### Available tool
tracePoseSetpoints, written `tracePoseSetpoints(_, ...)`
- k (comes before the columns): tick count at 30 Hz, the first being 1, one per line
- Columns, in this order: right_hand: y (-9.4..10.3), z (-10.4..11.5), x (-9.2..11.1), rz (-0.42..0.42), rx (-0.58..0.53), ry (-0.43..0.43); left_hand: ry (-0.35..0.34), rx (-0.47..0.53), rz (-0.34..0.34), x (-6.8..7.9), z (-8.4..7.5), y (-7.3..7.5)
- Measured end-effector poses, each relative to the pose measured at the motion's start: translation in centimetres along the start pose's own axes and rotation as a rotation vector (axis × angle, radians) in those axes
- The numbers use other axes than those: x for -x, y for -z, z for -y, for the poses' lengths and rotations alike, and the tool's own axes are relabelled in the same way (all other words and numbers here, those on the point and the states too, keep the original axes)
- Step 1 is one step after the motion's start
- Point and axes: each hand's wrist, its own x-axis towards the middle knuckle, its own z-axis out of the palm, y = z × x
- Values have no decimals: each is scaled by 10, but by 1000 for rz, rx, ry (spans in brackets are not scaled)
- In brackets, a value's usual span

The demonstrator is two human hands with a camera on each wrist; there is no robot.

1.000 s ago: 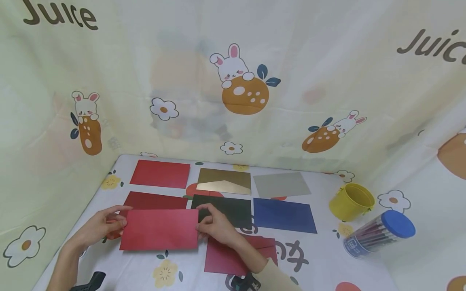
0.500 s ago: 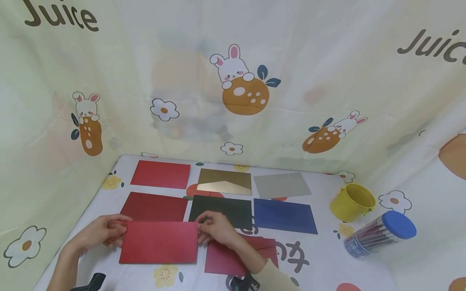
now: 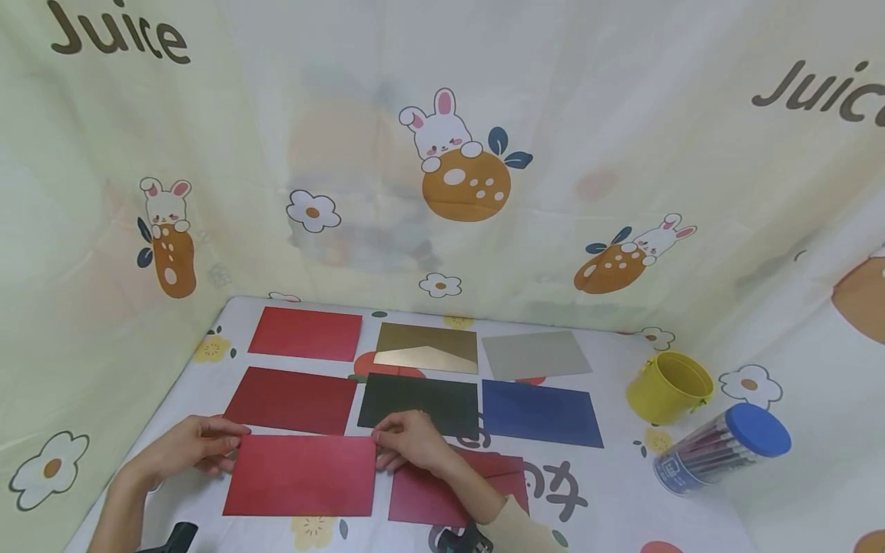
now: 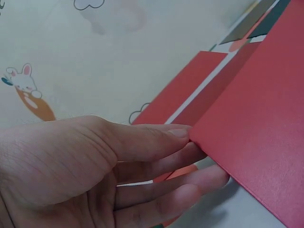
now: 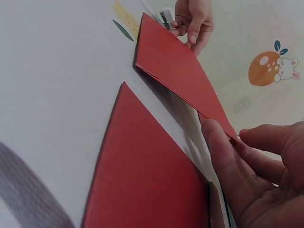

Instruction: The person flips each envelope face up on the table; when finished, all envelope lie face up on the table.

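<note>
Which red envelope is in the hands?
The front-left red envelope: left hand and right hand hold its far corners. The back-left one, middle-left one and front-right one lie unheld.

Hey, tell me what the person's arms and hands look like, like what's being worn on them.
The left hand and right hand wear no gloves. A pale cream fabric sleeve covers part of the right forearm; the visible left forearm has none. Small black device parts show near each forearm, cut off or too small to detail.
</note>
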Motion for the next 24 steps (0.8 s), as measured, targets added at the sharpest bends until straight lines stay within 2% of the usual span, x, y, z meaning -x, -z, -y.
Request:
tracePoseSetpoints(14,-2,-2,1,18,37,9,6,-28,38,-3,-3,7)
tracePoseSetpoints(20,-2,-1,1,33,92,16,4,-128,21,-2,-1,5)
tracePoseSetpoints(24,-2,-1,1,30,93,11,12,-155,5,-1,0,4)
